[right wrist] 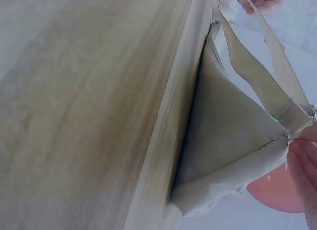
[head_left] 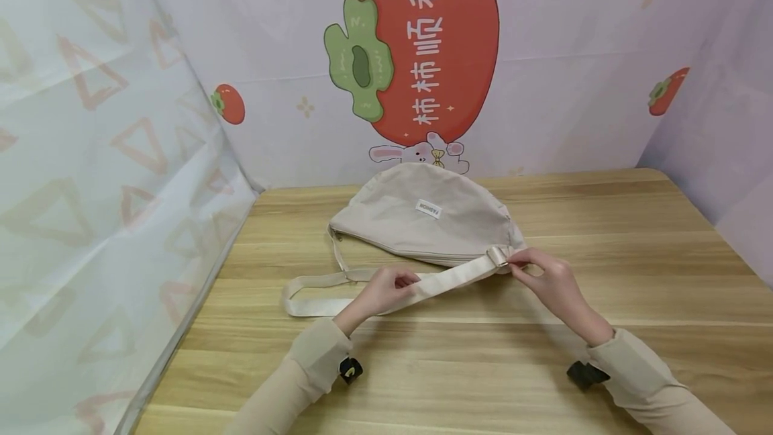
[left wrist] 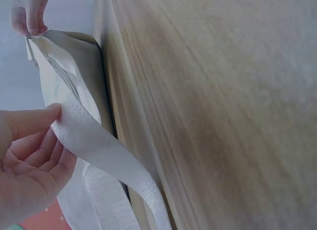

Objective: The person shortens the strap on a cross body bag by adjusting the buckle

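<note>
A beige shoulder bag (head_left: 386,227) with a small white label (head_left: 429,208) lies on the wooden table, its zipper edge facing me. Its webbing strap (head_left: 453,278) loops out in front, to the left. With thumb and fingers my left hand (head_left: 384,289) pinches the strap partway along; the left wrist view shows the thumb (left wrist: 37,120) on the strap's edge. At the bag's right end, my right hand (head_left: 552,284) pinches the strap end beside a metal buckle (head_left: 497,257). Between the hands the strap (right wrist: 252,74) is raised. The right fingertips are partly cut off in the right wrist view.
The wooden table (head_left: 459,368) extends in front of the bag and to both sides. Behind it hangs a printed cloth backdrop (head_left: 555,99) with a large red persimmon, and a patterned white cloth (head_left: 90,220) hangs along the left edge.
</note>
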{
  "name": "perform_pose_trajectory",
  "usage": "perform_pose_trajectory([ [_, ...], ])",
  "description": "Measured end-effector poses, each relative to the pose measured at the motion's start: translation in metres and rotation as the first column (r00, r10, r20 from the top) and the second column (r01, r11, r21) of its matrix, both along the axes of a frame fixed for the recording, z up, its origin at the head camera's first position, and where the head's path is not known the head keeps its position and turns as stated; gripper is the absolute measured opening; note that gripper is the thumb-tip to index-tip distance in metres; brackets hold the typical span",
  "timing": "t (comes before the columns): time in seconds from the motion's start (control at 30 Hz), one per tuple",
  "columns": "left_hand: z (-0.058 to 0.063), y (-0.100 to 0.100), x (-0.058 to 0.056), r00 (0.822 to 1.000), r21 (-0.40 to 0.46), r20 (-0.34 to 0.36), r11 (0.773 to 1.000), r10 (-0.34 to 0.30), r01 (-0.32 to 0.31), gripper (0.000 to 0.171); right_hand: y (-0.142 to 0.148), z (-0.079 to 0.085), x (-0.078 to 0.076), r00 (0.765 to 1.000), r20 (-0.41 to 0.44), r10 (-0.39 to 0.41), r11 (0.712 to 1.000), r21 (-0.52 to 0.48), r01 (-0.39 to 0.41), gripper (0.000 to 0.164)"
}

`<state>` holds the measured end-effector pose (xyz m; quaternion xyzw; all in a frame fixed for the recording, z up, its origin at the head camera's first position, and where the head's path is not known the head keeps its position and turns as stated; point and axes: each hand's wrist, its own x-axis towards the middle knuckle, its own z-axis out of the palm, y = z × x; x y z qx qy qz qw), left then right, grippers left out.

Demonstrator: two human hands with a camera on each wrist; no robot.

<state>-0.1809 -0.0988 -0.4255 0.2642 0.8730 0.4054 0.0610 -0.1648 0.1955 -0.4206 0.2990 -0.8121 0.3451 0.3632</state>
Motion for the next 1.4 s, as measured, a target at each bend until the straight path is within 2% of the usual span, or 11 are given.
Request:
perform_pose_trajectory([
  [0.2, -0.001, 0.001, 0.001, 0.999, -0.004, -0.024, 1.0, -0.023, 0.023, 0.014, 0.001, -0.001, -0.001, 0.998, -0.011, 0.059, 0.998, -0.002, -0.059, 0.028],
  [0.37, -0.001, -0.001, 0.002, 0.999, 0.002, 0.008, 0.999, -0.052, 0.052, 0.014, 0.003, -0.004, -0.002, 0.992, 0.0, 0.127, 0.991, 0.034, -0.127, 0.006],
  [0.53, 0.001, -0.012, 0.002, 0.997, -0.036, 0.042, 0.997, -0.067, 0.068, 0.015, 0.0, -0.006, -0.001, 0.976, -0.005, 0.218, 0.971, 0.102, -0.217, 0.037],
  [0.63, 0.006, -0.023, 0.003, 0.998, -0.064, 0.039, 0.996, -0.054, 0.057, 0.016, 0.001, -0.004, 0.001, 0.966, 0.004, 0.258, 0.954, 0.157, -0.255, 0.016],
  [0.67, 0.007, -0.027, 0.002, 0.998, -0.073, 0.027, 0.996, -0.053, 0.054, 0.016, 0.001, -0.003, 0.002, 0.965, 0.016, 0.262, 0.949, 0.178, -0.261, 0.008],
  [0.8, 0.014, -0.044, 0.0, 0.999, -0.113, 0.011, 0.993, -0.034, 0.035, 0.017, 0.004, 0.004, 0.008, 0.957, 0.135, 0.258, 0.929, 0.237, -0.284, 0.033],
  [0.93, 0.02, -0.061, -0.004, 0.999, -0.155, -0.017, 0.987, -0.046, 0.042, 0.018, 0.004, 0.01, 0.012, 0.936, 0.27, 0.226, 0.916, 0.268, -0.299, 0.03],
  [1.07, 0.025, -0.077, -0.009, 0.998, -0.195, -0.023, 0.979, -0.059, 0.054, 0.02, -0.002, 0.014, 0.017, 0.88, 0.428, 0.206, 0.896, 0.279, -0.345, 0.023],
  [1.27, 0.026, -0.099, -0.016, 0.996, -0.225, 0.079, 0.973, -0.036, 0.053, 0.026, -0.011, 0.014, 0.024, 0.75, 0.637, 0.179, 0.874, 0.247, -0.418, 0.027],
  [1.33, 0.025, -0.105, -0.018, 0.994, -0.239, 0.092, 0.968, -0.058, 0.079, 0.027, -0.012, 0.012, 0.024, 0.723, 0.667, 0.18, 0.866, 0.241, -0.438, 0.03],
  [1.4, 0.023, -0.11, -0.019, 0.992, -0.272, 0.079, 0.956, -0.095, 0.113, 0.029, -0.014, 0.009, 0.025, 0.715, 0.675, 0.182, 0.856, 0.249, -0.453, 0.031],
])
